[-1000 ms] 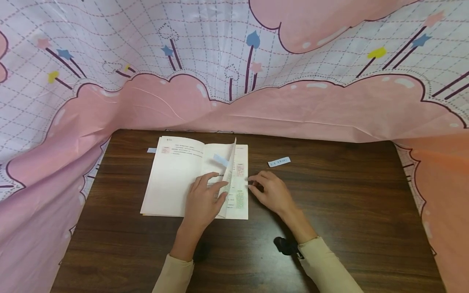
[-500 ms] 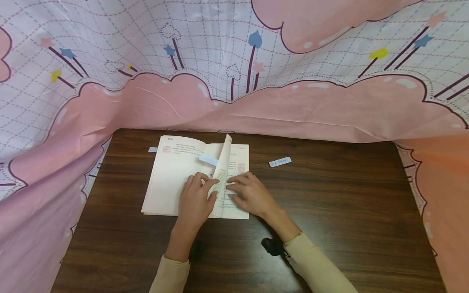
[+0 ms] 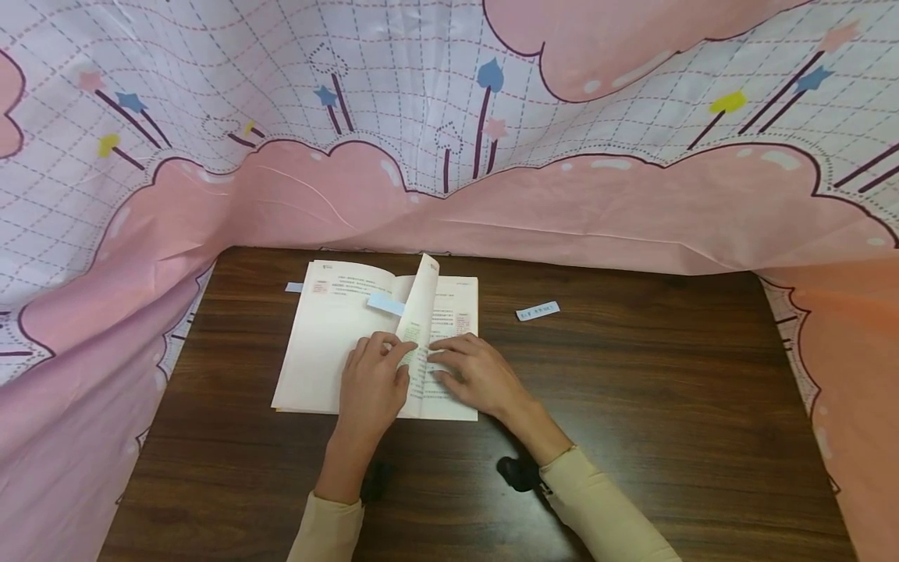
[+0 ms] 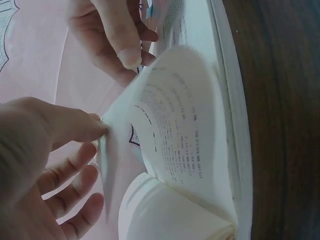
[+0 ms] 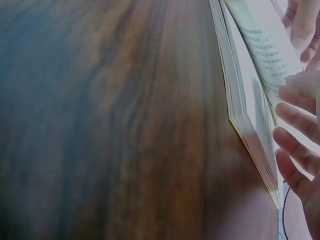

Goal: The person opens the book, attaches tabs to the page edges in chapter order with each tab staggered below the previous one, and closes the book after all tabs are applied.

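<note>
Past the left edge of the book (image 3: 309, 367), a paper tab (image 3: 293, 287) is left protruding, perhaps as a marker. Over the book's middle, a raised page (image 3: 419, 300), with a blue slip (image 3: 383, 304) at its edge, is pinched by the left hand (image 3: 372, 382), apparently to hold it off the book. Over the book's right half, the right hand's (image 3: 485, 375) fingers are loosely spread, seemingly to steady the page, though contact cannot be told. Right of the book, a written strip (image 3: 538, 311) is laid apart.

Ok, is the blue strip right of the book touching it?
No, the strip lies on the table, apart from the book.
</note>
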Demonstrator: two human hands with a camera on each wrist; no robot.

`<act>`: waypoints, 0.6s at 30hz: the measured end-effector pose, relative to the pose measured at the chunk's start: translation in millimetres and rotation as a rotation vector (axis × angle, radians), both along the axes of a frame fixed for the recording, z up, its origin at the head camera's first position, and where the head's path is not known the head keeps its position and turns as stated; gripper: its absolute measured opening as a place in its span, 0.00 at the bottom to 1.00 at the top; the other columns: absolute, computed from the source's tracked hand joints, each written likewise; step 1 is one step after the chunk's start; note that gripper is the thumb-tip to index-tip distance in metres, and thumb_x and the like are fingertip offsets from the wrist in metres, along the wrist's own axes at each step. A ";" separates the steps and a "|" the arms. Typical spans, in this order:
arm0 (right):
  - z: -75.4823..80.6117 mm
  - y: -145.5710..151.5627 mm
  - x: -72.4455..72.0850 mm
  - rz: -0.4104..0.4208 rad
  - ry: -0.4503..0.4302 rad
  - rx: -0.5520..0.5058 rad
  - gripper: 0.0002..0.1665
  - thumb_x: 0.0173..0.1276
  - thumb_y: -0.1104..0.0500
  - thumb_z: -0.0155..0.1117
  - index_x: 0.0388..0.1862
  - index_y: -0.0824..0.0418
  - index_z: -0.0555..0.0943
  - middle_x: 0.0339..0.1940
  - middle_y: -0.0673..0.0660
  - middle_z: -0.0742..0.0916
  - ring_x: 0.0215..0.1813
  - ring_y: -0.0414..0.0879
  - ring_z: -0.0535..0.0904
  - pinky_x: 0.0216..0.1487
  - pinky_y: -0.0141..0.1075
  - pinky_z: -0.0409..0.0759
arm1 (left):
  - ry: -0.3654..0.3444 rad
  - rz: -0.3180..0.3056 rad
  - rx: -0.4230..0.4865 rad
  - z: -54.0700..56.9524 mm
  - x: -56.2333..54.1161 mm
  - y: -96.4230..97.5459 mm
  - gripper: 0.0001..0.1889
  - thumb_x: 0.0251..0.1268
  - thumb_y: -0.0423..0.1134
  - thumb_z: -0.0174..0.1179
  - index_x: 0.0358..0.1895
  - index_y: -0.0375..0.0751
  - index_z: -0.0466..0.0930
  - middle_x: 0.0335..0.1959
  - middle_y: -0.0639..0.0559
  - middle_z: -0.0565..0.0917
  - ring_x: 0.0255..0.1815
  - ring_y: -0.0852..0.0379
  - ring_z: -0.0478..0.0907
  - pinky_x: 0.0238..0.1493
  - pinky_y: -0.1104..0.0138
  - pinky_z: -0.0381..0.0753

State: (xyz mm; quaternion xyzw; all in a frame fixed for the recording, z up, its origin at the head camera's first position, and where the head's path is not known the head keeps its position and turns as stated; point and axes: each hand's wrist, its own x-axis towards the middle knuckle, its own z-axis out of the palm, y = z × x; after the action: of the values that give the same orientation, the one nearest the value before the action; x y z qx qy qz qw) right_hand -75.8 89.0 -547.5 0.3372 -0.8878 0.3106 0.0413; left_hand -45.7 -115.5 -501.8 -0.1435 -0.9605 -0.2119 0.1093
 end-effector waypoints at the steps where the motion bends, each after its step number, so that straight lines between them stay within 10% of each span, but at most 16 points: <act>1: -0.3 -0.1 -0.1 -0.002 0.000 -0.006 0.14 0.66 0.56 0.70 0.50 0.54 0.87 0.57 0.50 0.85 0.59 0.44 0.77 0.62 0.42 0.73 | 0.002 -0.003 0.000 -0.3 -0.1 0.4 0.19 0.53 0.27 0.70 0.50 0.44 0.87 0.46 0.47 0.78 0.44 0.47 0.73 0.44 0.58 0.74; 8: -2.2 1.4 -1.1 -0.008 0.018 -0.031 0.13 0.66 0.55 0.69 0.49 0.54 0.88 0.57 0.51 0.85 0.57 0.45 0.78 0.59 0.42 0.76 | 0.019 0.006 -0.014 -2.0 0.0 3.9 0.18 0.55 0.36 0.73 0.51 0.43 0.86 0.53 0.44 0.78 0.53 0.44 0.72 0.51 0.54 0.74; 18: 1.2 -2.8 -0.1 0.038 0.032 -0.016 0.19 0.68 0.54 0.67 0.58 0.52 0.84 0.63 0.49 0.82 0.60 0.45 0.75 0.64 0.42 0.72 | -0.047 0.258 -0.094 -3.0 0.9 -1.5 0.26 0.52 0.40 0.75 0.56 0.40 0.80 0.52 0.39 0.76 0.51 0.39 0.69 0.49 0.47 0.67</act>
State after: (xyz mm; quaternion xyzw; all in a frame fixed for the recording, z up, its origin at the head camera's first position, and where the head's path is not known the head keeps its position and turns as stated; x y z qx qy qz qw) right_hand -75.9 86.2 -546.3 0.3589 -0.8778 0.3130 0.0524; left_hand -44.8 -117.0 -504.9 -0.0185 -0.9821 -0.1544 0.1062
